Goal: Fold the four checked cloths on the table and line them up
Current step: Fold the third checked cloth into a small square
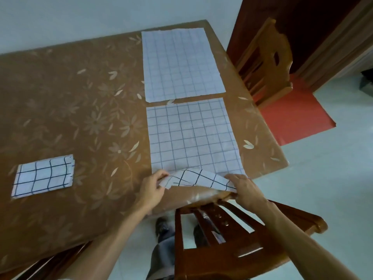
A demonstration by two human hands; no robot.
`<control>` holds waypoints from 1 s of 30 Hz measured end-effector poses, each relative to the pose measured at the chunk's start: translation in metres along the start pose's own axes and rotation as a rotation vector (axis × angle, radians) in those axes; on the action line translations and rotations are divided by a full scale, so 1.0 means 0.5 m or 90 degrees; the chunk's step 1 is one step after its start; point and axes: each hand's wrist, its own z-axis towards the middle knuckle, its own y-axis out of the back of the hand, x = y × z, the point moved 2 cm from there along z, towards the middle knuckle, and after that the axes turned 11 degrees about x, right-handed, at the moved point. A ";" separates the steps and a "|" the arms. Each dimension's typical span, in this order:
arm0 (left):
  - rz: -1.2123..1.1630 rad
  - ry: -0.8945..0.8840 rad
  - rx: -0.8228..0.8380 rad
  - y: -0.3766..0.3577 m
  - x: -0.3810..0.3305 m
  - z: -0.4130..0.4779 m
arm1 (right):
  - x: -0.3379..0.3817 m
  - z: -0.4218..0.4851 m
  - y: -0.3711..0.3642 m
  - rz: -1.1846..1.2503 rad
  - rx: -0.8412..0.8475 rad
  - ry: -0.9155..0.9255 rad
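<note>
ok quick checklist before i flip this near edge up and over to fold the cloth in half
1. Left hand pinching the near left corner: ok.
2. Right hand pinching the near right corner: ok.
3. Near cloth otherwise flat, nothing lying on it: ok.
4. Far edge free of the far cloth: ok, a strip of table shows between them.
5. Lifted edge taut and even: not ok, it sags between the hands.
6. All four cloths accounted for: cannot tell; only these two and the folded cloth at left are in view.
</note>
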 end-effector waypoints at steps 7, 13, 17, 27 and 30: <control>-0.160 0.152 -0.110 0.002 -0.008 -0.008 | -0.097 0.032 0.066 0.132 -0.028 0.045; -0.258 0.247 -0.181 0.005 0.010 -0.002 | -0.103 0.117 0.152 0.281 -0.031 0.070; -0.296 0.254 -0.255 0.021 -0.017 0.044 | -0.088 0.201 0.220 0.404 -0.072 0.083; -0.135 0.329 -0.326 0.090 -0.005 0.222 | -0.018 0.415 0.298 0.436 -0.124 0.067; -0.113 0.359 -0.351 0.099 -0.006 0.259 | -0.007 0.449 0.309 0.419 -0.160 0.060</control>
